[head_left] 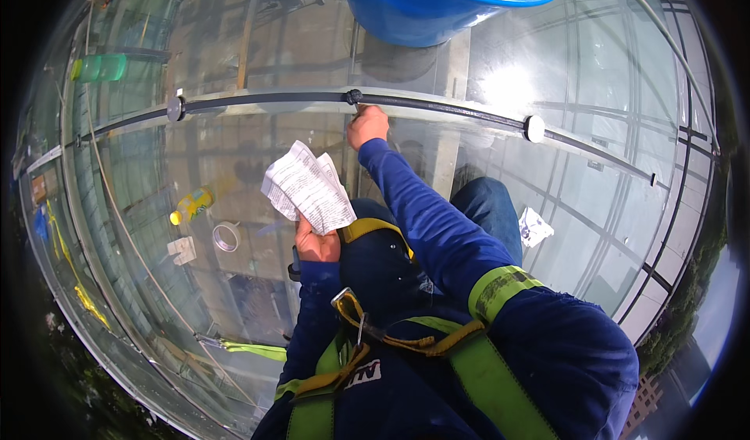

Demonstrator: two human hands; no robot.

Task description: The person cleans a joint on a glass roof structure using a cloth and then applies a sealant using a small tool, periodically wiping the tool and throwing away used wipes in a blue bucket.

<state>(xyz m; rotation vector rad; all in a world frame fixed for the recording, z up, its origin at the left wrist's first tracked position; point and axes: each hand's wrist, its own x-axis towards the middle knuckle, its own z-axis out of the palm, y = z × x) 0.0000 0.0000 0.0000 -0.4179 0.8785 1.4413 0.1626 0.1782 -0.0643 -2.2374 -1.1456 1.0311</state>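
My left hand [316, 246] is closed on a few folded sheets of printed paper [308, 188], held above the glass beside my knee. Stretched forward, my right hand [367, 127] is in a fist at the black seam [437, 105] between the glass panels. A thin piece pokes out of that fist toward a dark lump [354, 96] on the seam; most of what it grips is hidden by the fingers. The seam runs across in front of me, with a round grey disc [175, 109] on its left part and a white disc [534, 129] on its right part.
Ahead stands a blue tub [422, 18] with paper inside. On the left lie a green bottle [100, 68], a yellow bottle [191, 205], a tape roll [226, 237] and a rope [117, 198]. Crumpled paper [534, 227] lies right of my knee. A lime strap [254, 349] runs to my harness.
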